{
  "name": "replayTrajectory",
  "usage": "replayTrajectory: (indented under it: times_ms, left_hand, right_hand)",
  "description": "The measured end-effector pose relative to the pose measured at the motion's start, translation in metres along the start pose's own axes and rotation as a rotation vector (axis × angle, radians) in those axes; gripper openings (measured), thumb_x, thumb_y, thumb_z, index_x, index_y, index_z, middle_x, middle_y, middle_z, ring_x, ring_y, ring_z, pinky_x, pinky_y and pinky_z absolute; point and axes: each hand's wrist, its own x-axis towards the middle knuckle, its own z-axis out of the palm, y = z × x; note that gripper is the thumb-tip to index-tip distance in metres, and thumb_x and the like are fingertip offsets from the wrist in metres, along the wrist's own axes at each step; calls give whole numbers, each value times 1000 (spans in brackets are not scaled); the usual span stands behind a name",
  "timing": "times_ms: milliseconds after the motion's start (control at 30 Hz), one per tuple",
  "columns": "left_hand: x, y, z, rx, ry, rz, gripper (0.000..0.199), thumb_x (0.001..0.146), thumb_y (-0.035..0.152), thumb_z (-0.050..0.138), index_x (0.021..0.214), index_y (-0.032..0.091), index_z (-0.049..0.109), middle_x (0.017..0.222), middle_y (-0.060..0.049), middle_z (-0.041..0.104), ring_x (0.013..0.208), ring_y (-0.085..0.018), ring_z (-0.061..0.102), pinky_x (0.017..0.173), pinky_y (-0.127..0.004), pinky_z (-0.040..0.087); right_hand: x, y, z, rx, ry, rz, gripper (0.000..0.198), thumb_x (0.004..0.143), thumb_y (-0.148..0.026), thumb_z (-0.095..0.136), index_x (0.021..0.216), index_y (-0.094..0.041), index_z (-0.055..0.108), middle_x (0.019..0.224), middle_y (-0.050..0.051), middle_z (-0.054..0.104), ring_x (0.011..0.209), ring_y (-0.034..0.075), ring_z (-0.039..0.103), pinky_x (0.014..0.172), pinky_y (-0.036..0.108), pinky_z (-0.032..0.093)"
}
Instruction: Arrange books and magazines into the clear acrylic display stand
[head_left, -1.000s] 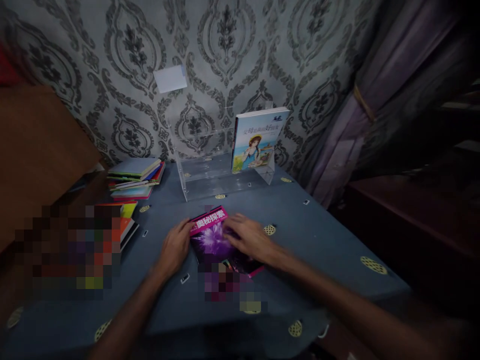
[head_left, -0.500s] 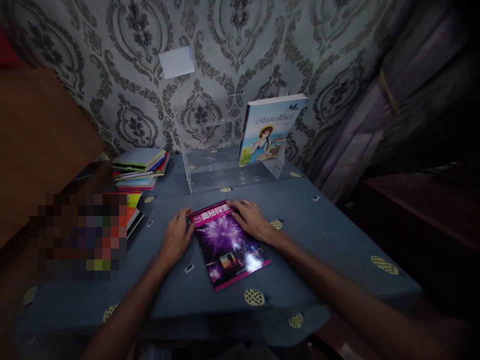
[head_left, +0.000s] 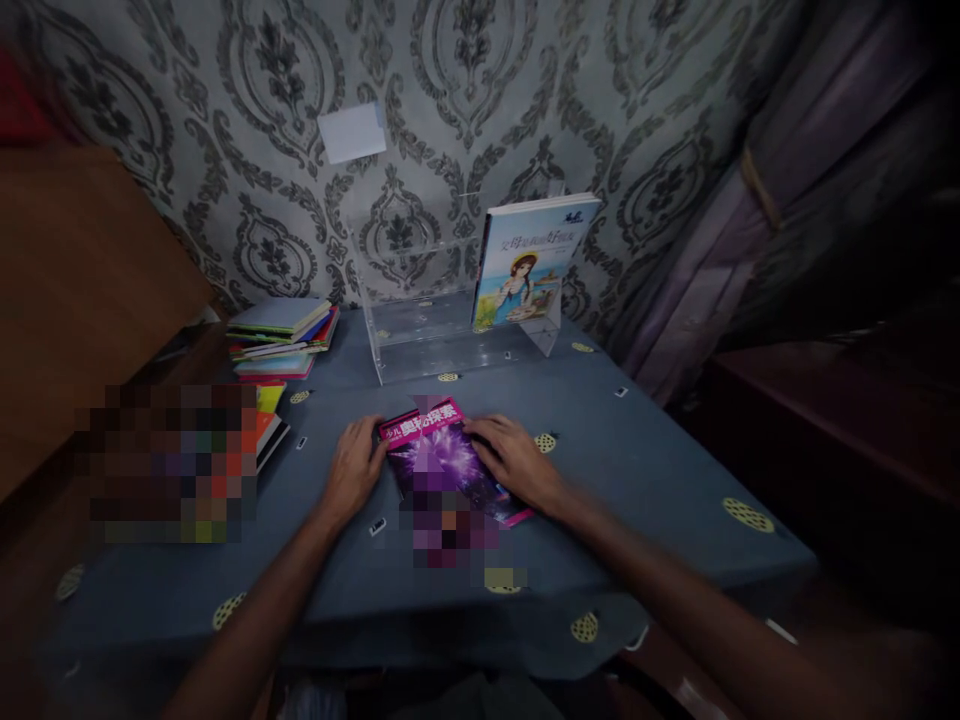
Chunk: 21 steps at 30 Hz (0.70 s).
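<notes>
Purple book point(head_left: 442, 450) lies flat, off the clear rack point(head_left: 372, 335); left hand point(head_left: 354, 465) and right hand point(head_left: 517, 462) apart at its edges, grip unclear. Blue book point(head_left: 534, 268) already stands racked.

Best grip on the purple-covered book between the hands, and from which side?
Probably the left and right edges of the purple-covered book, near its title end, coming in low from both sides. It lies flat on the blue tablecloth, cover up, so there's little to pinch from straight above. The left hand and right hand sit at those opposite edges.
</notes>
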Motion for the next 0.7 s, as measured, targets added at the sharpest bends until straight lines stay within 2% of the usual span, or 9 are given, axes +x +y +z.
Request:
replayTrajectory:
  times_ms: [200,333,567,700]
  left_hand:
    - [0,0,1,49,-3,11,26,96,28,48,119,20,54,113,-9,64,107,-25,58,97,-43,46]
    - [1,0,1,54,-7,28,26,95,28,47,118,19,55,112,-10,65,107,-26,58,96,-44,46]
    - [3,-1,0,65,-28,35,25,96,29,45,116,18,56,109,-10,65,103,-27,58,93,-45,47]
    - [3,-1,0,70,-20,29,26,96,30,44,116,17,55,109,-11,64,104,-27,57,95,-45,46]
  right_hand:
    - [-43,-12,-10,50,91,-3,24,95,-19,48,106,-21,69,88,7,72,87,23,63,81,39,52]
    - [-62,-19,-16,103,130,8,20,94,-22,52,103,-21,70,84,5,73,83,21,65,78,36,53]
    - [-70,-28,-24,156,164,95,22,94,-28,51,99,-22,72,77,3,72,72,18,66,65,28,52]
    - [-71,-31,-25,177,185,172,24,94,-31,52,100,-21,73,77,3,72,68,17,66,64,27,51]
